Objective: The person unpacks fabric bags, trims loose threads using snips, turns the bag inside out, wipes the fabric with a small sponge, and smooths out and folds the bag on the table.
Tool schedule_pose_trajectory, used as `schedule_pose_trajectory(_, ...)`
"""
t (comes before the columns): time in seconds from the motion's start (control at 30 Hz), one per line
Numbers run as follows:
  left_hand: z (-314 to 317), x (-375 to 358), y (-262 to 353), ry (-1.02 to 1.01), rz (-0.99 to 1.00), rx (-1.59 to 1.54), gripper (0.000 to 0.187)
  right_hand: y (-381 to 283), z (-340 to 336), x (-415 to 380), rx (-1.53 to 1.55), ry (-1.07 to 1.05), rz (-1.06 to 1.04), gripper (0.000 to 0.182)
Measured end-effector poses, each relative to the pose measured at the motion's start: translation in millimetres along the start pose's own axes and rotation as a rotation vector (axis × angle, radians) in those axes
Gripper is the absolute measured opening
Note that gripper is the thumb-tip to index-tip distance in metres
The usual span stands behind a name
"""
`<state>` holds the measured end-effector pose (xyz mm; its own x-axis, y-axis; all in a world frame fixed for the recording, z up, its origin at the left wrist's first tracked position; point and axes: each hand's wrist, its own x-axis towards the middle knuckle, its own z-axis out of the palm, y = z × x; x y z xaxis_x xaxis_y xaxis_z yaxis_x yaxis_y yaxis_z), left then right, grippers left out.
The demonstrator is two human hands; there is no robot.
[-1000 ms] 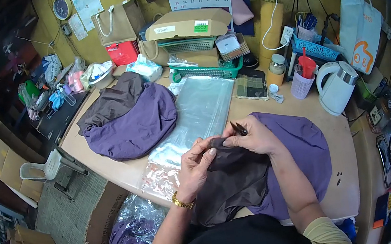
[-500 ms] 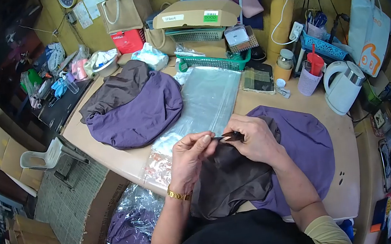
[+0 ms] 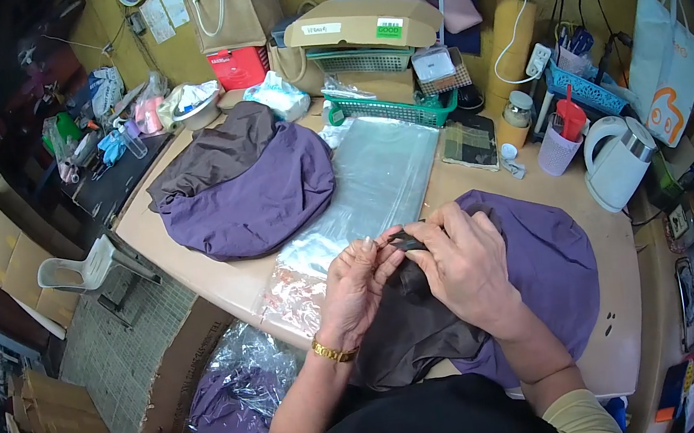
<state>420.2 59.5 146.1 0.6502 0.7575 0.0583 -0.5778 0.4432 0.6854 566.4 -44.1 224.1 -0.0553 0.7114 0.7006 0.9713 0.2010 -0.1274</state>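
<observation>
Over the table's front part, my left hand [image 3: 354, 285] and my right hand [image 3: 469, 266] meet, both closed in pinches with fingertips almost together. Between the right fingers shows a small dark piece [image 3: 406, 241]; I cannot tell its kind. The left thumb and forefinger pinch right at its end, and whatever they grip is hidden. Under my hands lies a bunched dark brown cloth [image 3: 407, 336], with a purple cloth [image 3: 551, 268] joining it on the right. Further left rests another purple and brown cloth item [image 3: 253, 198], spread loosely.
Clear plastic bags [image 3: 380, 168] lie mid-table. Small black ovals [image 3: 612, 323] sit near the right edge. At the back stand a green basket [image 3: 390, 110], a lilac cup [image 3: 556, 156] and a white kettle [image 3: 618, 163]. Left below, a cardboard box [image 3: 168, 389] holds plastic-wrapped purple cloth [image 3: 232, 407].
My right hand has turned, its fingers now more raised over the small dark piece. The left hand stays in its pinch beside it. The whole view has shifted slightly.
</observation>
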Motion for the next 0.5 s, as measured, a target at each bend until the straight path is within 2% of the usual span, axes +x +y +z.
schedule_pose_trajectory(0.17, 0.3, 0.2, -4.3, -0.013, 0.076, 0.042, 0.023, -0.2, 5.8, -0.6, 0.021, 0.099, -0.019, 0.026)
schedule_pose_trajectory(0.27, 2.5, 0.2, -4.0, -0.019, 0.078, 0.063, 0.024, -0.5, 9.8, 0.4, 0.028, 0.166, -0.055, 0.034)
schedule_pose_trajectory(0.37, 6.6, -2.3, -4.4, -0.039, 0.092, 0.085, 0.023, 1.2, 12.1, -2.1, -0.003, 0.148, -0.057, 0.024)
schedule_pose_trajectory(0.5, 13.6, -7.0, -3.4, -0.044, 0.083, 0.103, 0.024, 6.6, 16.9, -6.2, 0.025, 0.12, -0.025, 0.023)
